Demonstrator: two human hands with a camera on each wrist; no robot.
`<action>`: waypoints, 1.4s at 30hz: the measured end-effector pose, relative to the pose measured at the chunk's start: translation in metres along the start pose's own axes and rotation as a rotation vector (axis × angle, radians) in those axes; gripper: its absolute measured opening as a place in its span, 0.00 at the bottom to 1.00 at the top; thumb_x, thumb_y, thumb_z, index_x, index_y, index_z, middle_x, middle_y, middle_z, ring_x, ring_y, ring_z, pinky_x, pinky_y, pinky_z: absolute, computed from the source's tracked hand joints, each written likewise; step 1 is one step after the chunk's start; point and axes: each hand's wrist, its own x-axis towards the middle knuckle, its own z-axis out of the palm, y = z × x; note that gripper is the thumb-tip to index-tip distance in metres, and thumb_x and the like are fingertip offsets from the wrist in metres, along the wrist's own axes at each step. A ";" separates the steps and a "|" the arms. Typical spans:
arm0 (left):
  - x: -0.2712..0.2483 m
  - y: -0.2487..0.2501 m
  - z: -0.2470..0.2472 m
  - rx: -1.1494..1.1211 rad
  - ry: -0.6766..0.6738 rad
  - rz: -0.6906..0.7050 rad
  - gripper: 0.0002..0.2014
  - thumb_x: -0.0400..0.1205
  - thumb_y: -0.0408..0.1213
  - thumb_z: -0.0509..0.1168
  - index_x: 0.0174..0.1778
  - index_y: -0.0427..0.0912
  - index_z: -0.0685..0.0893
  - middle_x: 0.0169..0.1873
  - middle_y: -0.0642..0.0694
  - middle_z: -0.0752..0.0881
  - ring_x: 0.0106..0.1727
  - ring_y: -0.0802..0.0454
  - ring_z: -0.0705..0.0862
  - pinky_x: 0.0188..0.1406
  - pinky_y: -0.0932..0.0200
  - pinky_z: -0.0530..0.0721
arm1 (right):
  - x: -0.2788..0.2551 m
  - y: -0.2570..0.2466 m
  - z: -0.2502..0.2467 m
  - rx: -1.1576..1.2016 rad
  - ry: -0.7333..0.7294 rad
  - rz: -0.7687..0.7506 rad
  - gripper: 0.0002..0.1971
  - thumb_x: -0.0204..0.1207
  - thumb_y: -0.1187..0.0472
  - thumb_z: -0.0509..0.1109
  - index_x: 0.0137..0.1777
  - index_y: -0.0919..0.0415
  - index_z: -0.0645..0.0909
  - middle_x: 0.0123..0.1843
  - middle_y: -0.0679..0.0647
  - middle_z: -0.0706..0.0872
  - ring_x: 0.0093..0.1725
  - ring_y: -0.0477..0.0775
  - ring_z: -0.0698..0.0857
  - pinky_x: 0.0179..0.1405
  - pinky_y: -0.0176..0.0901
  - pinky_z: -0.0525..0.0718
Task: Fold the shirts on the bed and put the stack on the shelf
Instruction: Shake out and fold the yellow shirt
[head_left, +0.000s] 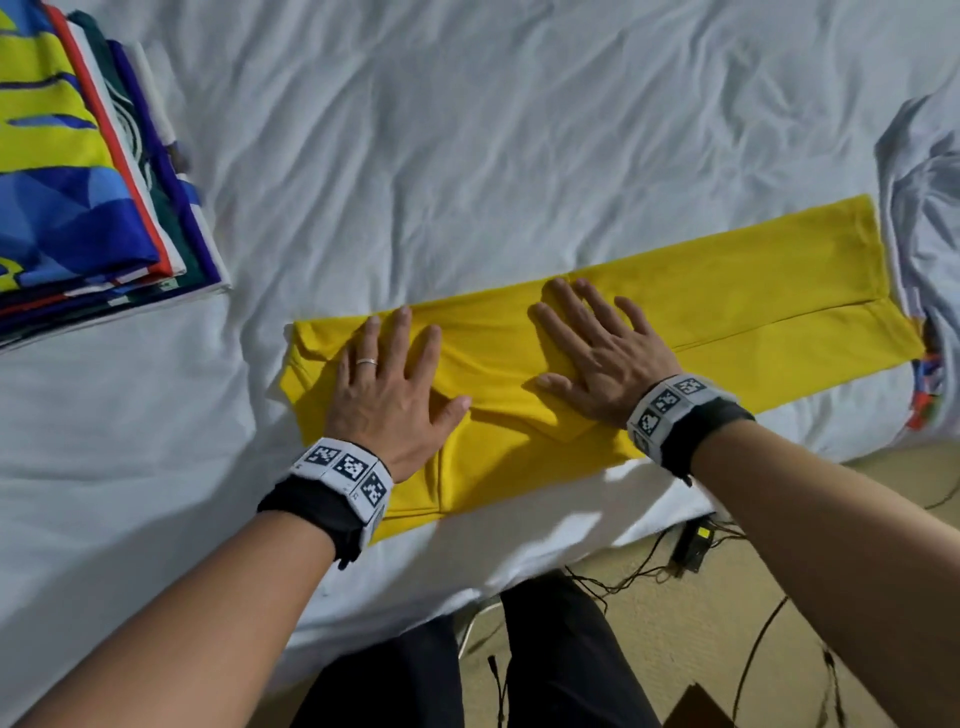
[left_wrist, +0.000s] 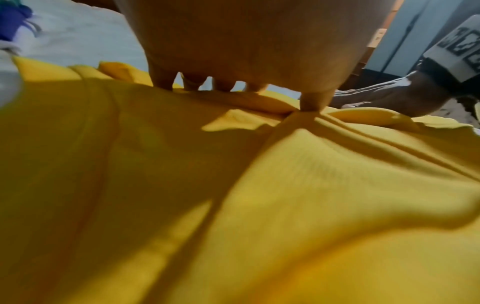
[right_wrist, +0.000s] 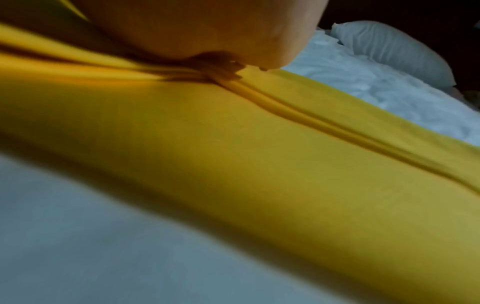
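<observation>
Forearms: two, nearest the lens, reaching in from the bottom edge, each with a black wristband carrying printed markers.
Bed sheet (head_left: 467, 130): one, white, heavily creased, spread under everything.
Yellow shirt (head_left: 727, 291): one, lying on the sheet near the bed's near edge, folded lengthwise into a long band running from left to right; sleeve and collar end bunched under the palms.
Stack of folded shirts (head_left: 78, 182): one pile at far left, well apart from the yellow shirt; several layers, exact number too hard to tell.
Unfolded garment (head_left: 919, 208): one pale piece at the right edge, touching the band's far end; something red and blue peeking from beneath, unclear whether one shirt or more.
Left hand (head_left: 387, 384): one, fingers straight and spread, flat on the bunched left end, gripping nothing.
Right hand (head_left: 597, 348): one, likewise flat and spread, pressing the middle of the band, holding nothing.
Ring (head_left: 366, 361): one, on a left finger.
Risk, wrinkles: likely to set into the fold if pressed rather than smoothed outward.
Risk, long flap: liable to slide open once pressure lifts, since slick cloth on a soft sheet.
Risk, edge: band close to the mattress edge; careless tug could drag it off.
Risk, right end: possible snag on the pale garment during the crosswise fold.
</observation>
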 end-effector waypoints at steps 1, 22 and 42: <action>-0.001 0.002 -0.002 0.007 -0.006 -0.012 0.44 0.81 0.73 0.46 0.89 0.53 0.43 0.89 0.44 0.40 0.88 0.35 0.42 0.85 0.32 0.49 | -0.002 0.012 -0.003 -0.033 -0.030 -0.016 0.42 0.77 0.25 0.32 0.88 0.46 0.39 0.89 0.50 0.38 0.88 0.57 0.44 0.82 0.64 0.53; 0.080 0.383 0.008 -0.070 0.103 0.075 0.09 0.71 0.39 0.61 0.42 0.47 0.86 0.44 0.42 0.83 0.44 0.39 0.86 0.33 0.47 0.84 | -0.046 0.326 -0.020 -0.009 0.034 0.029 0.17 0.78 0.65 0.65 0.67 0.60 0.81 0.73 0.62 0.77 0.69 0.69 0.77 0.60 0.63 0.77; 0.112 0.504 -0.011 -0.191 0.194 0.041 0.12 0.66 0.37 0.79 0.42 0.44 0.85 0.33 0.44 0.88 0.35 0.41 0.87 0.33 0.52 0.81 | -0.022 0.369 -0.055 0.294 -0.091 0.052 0.08 0.74 0.61 0.66 0.52 0.57 0.82 0.49 0.57 0.83 0.50 0.62 0.82 0.41 0.45 0.75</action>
